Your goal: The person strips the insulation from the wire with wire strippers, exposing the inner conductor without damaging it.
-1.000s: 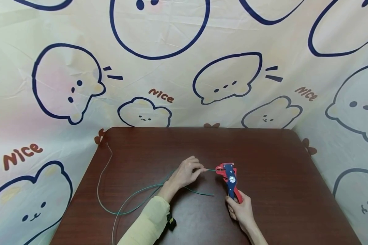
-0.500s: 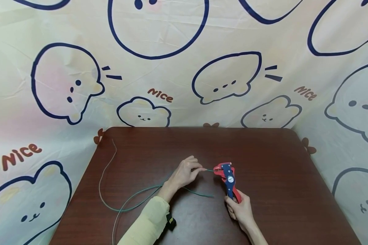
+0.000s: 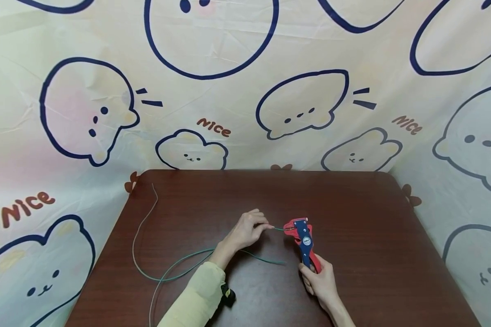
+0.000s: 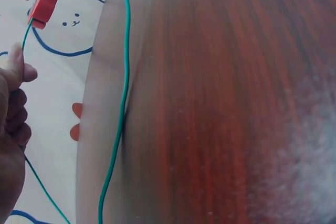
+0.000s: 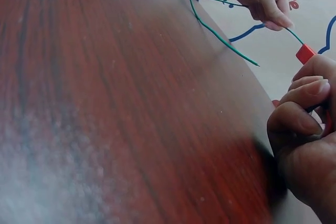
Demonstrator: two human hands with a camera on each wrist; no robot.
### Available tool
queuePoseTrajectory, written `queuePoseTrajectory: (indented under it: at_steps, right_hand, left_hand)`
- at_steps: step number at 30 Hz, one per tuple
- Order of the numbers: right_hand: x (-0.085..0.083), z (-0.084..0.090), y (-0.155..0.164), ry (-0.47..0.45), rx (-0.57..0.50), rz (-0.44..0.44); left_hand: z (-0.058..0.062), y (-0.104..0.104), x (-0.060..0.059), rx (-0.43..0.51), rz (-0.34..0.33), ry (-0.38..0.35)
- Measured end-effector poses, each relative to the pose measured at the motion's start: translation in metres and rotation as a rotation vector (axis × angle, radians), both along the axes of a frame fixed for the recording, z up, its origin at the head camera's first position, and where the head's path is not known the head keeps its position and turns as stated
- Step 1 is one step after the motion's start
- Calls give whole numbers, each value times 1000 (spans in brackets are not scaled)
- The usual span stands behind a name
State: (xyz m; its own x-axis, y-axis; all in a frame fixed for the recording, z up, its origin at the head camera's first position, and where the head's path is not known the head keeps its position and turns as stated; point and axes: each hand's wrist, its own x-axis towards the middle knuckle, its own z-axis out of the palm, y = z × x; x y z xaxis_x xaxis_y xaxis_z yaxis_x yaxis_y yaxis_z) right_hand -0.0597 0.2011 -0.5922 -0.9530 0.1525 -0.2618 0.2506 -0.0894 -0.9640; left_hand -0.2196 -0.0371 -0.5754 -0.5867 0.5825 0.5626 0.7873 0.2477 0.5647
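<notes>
On table point(image 3: 372, 218): green wire point(image 3: 176, 270), looping left
Left hand point(image 3: 245, 231): pinches wire end at stripper's head
Right hand point(image 3: 320, 280): grips stripper point(image 3: 302, 238) handles

Wire point(image 3: 180, 268): green, paler toward its far end at 10 o'clock. Wire stripper point(image 3: 303, 240): red head and grips, blue body, small white label. Table point(image 3: 372, 236): dark reddish-brown wood grain. Backdrop point(image 3: 229, 81): cream, navy-outlined cartoon animals, brown "nice" lettering. Sleeve point(image 3: 196, 297): pale yellow.
</notes>
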Motion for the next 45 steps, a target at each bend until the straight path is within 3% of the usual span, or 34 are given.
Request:
queuePoseTrajectory:
  at_steps: [3,4,6,7,9,16,23,33,45]
  right_hand:
    - [1,0,0,7,1,-2]
    - [1,0,0,9,1,-1]
    - [1,0,0,16,-5,2]
    - [1,0,1,17,-9,5]
    - [1,0,1,12,-16,10]
    - [0,5,2,-19,-27,13]
    - [0,5,3,-24,-20,23]
    - [-1,3,3,-25,31,41]
    - [-3,4,1,-32,51,47]
  left_hand:
    - [4,0,0,-38,-11,-14]
    - [11,1,3,-59,-7,-40]
    - [15,2,5,-96,12,-72]
    - [24,3,10,-118,25,-105]
    - [26,4,12,-152,52,-123]
    - [28,-2,14,-127,84,-114]
    - [30,-3,14,-91,84,-45]
    - [29,-3,16,-117,83,-76]
    - [27,0,15,-104,72,-38]
